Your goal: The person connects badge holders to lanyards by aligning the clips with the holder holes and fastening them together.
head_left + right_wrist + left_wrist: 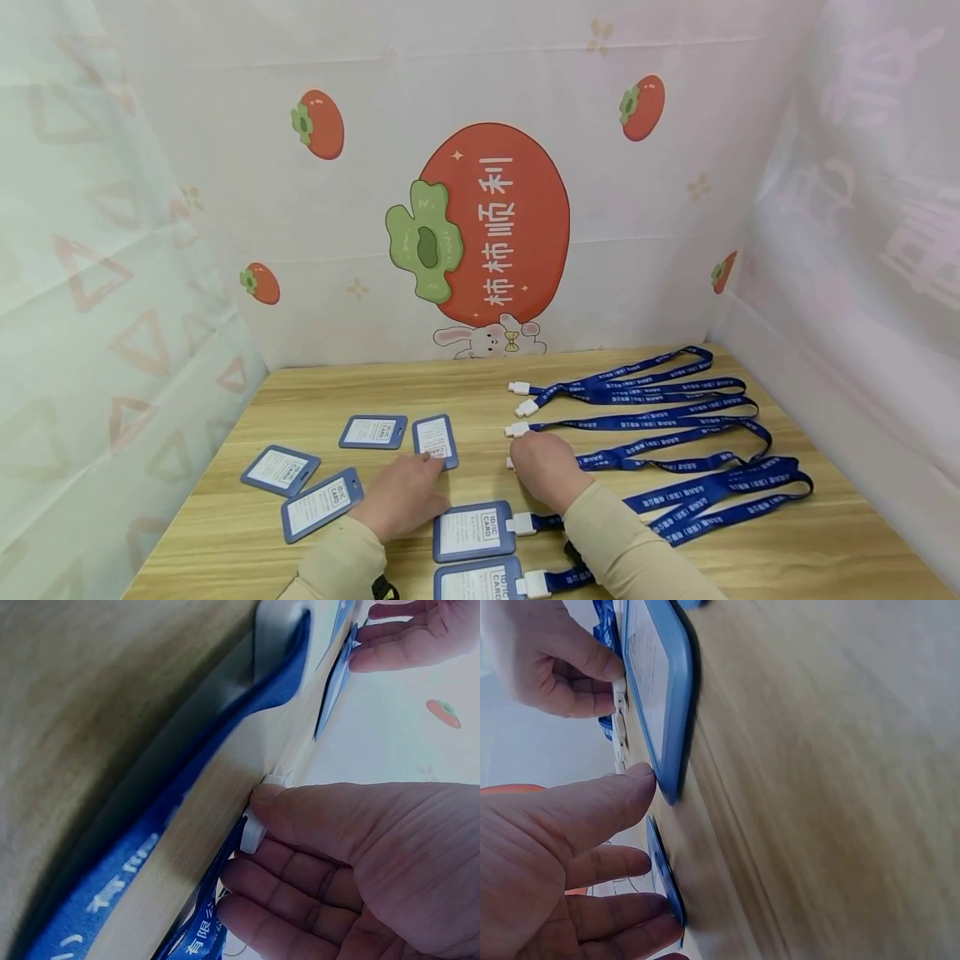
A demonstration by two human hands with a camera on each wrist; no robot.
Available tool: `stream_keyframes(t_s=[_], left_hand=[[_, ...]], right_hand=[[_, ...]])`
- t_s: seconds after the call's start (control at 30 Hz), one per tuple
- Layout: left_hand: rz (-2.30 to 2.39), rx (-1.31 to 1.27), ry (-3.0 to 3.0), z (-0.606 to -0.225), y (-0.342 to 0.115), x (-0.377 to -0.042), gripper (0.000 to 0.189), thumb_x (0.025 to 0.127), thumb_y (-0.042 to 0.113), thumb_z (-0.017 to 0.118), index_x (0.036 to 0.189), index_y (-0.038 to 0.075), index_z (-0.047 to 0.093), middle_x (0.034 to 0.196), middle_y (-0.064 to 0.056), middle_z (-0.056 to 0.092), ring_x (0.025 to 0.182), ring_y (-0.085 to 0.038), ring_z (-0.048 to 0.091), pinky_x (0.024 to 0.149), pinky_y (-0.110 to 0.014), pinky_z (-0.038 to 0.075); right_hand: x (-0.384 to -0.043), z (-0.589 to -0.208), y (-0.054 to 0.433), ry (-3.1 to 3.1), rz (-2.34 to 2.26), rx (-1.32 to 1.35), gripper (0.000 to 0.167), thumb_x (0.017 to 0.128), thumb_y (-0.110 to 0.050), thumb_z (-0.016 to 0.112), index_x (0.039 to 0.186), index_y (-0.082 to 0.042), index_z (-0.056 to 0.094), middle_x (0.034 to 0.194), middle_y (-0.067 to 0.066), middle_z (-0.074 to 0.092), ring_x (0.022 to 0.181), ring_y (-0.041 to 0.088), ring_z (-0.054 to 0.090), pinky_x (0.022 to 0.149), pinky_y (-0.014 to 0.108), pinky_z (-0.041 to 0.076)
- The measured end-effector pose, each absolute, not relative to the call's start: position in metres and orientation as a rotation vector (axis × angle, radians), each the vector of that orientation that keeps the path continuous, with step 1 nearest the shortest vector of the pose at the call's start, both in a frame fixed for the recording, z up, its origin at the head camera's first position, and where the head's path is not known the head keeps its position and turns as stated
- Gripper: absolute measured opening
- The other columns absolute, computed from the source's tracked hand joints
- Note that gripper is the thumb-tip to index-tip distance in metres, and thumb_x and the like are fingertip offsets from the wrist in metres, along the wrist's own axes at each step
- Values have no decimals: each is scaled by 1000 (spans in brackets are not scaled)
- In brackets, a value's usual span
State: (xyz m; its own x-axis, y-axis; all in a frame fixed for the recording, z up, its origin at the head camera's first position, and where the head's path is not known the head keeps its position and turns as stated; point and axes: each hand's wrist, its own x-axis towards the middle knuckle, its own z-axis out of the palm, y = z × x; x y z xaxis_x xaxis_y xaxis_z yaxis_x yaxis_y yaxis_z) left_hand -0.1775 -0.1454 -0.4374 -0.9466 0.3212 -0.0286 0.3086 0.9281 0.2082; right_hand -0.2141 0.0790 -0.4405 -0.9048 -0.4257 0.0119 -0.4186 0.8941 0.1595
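My left hand [401, 496] reaches over the table, its fingertips on the lower edge of a blue card holder [432, 433] with a white ID card face. In the left wrist view its fingers lie spread, the thumb beside the corner of a nearer card holder [671, 690]. My right hand [546, 469] pinches the white clip [253, 832] of a blue lanyard [618, 457] between thumb and fingers. That lanyard stretches away to the right, with white lettering along the strap. Two card holders [472, 533] with lanyards on their clips lie between my forearms.
Three loose card holders [322, 504] lie at the left of the wooden table [300, 387]. Several blue lanyards [652, 390] are spread at the right, white clips facing left. A cloth backdrop [637, 292] with printed persimmons stands behind the table.
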Motion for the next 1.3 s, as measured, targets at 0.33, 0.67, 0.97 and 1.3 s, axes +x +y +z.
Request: stream_keyframes(t_s=[0.33,0.67,0.97,1.3], left_hand=[[213,543,3061,-436,-134,-175,42,91,32,78,118,1,73,114,-17,76,102,-34,73,93,-50,61],[171,564,3054,-433,-123,-173,31,95,30,75,110,3,74,98,-11,75,87,-28,70,83,-46,61],[87,634,3101,-432,-129,-176,29,99,15,69,123,-1,70,128,-20,71,115,-36,70,97,-48,60],[114,679,3052,-439,-144,-190,44,95,-6,64,139,-2,61,147,-22,58,135,-40,58,114,-51,49]], right_hand=[[-214,-441,80,-3013,-242,670,5,96,-11,75,100,-9,77,84,4,71,74,14,67,75,31,64],[-216,-440,80,-3005,-258,668,5,96,-11,75,100,-11,78,86,4,72,76,15,68,77,32,64],[-215,-440,81,-2990,-233,671,8,94,-7,76,96,-14,78,83,3,71,75,15,68,74,31,63],[-214,-442,80,-2987,-203,675,5,96,-9,74,93,-12,77,82,2,71,75,15,68,74,32,63]])
